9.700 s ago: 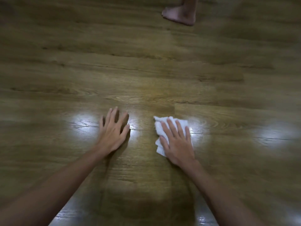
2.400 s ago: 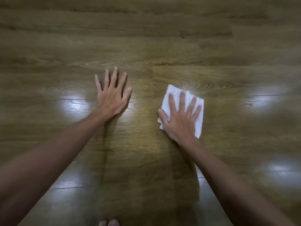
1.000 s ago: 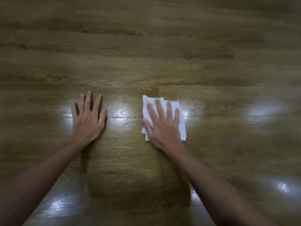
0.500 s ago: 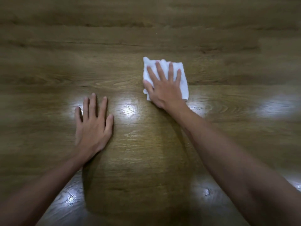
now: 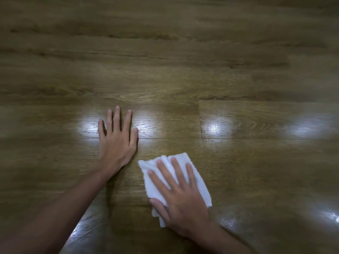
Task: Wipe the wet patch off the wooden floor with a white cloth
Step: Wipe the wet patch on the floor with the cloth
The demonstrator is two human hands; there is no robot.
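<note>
A folded white cloth (image 5: 199,182) lies flat on the brown wooden floor (image 5: 165,52), low and right of centre. My right hand (image 5: 180,200) presses down on the cloth with fingers spread, covering most of it. My left hand (image 5: 118,142) rests flat on the bare boards just left of the cloth, fingers apart, holding nothing. Bright glossy reflections (image 5: 216,128) shine on the planks beyond both hands. I cannot tell a wet patch apart from that glare.
Only wooden planks fill the view, with plank seams running left to right. More glare shows at the far right (image 5: 310,128) and lower right (image 5: 332,216). My own shadow darkens the boards between my arms.
My right hand has pulled the cloth back toward me, from far out on the floor to close in front. My left hand has stayed planted flat.
</note>
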